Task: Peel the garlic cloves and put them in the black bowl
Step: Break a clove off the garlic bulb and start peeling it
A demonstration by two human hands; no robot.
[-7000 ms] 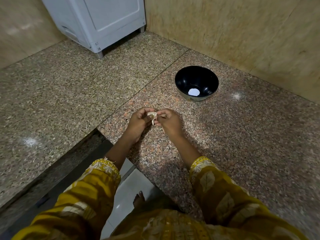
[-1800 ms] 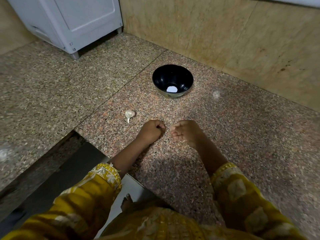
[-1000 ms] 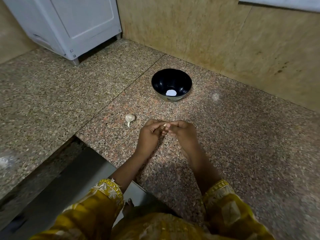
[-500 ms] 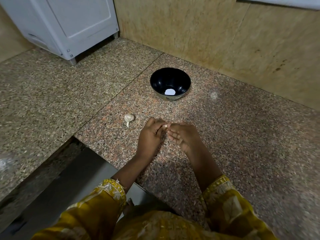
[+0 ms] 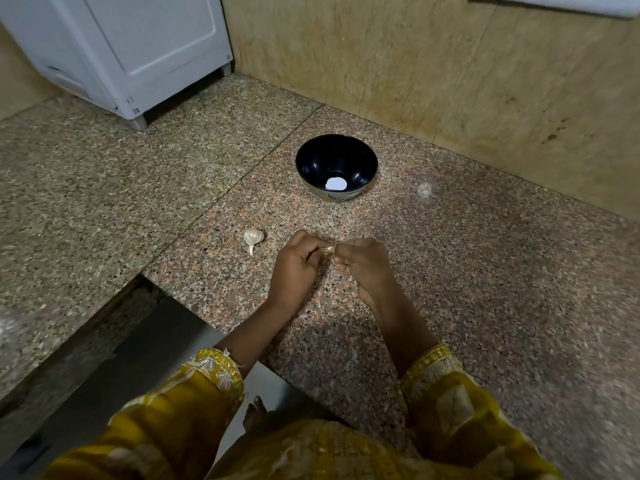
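A small pale garlic clove [image 5: 328, 250] is pinched between the fingertips of my left hand [image 5: 296, 263] and my right hand [image 5: 360, 263], just above the granite counter. Most of the clove is hidden by my fingers. The rest of the garlic bulb [image 5: 252, 237], whitish with a short stem, lies on the counter just left of my left hand. The black bowl [image 5: 311, 157] stands farther back, beyond my hands. A bright white spot shows at its bottom; I cannot tell whether it is a reflection.
The speckled granite counter [image 5: 485, 289] runs into a corner with tan stone walls [image 5: 415, 64] behind and to the right. A white appliance [image 5: 121, 53] stands at the back left. The counter's front edge drops to the floor at lower left.
Seven seconds ago both hands held the whole bulb; it now lies on the counter to the left. Over the last second my hands have stayed together, working the small clove.
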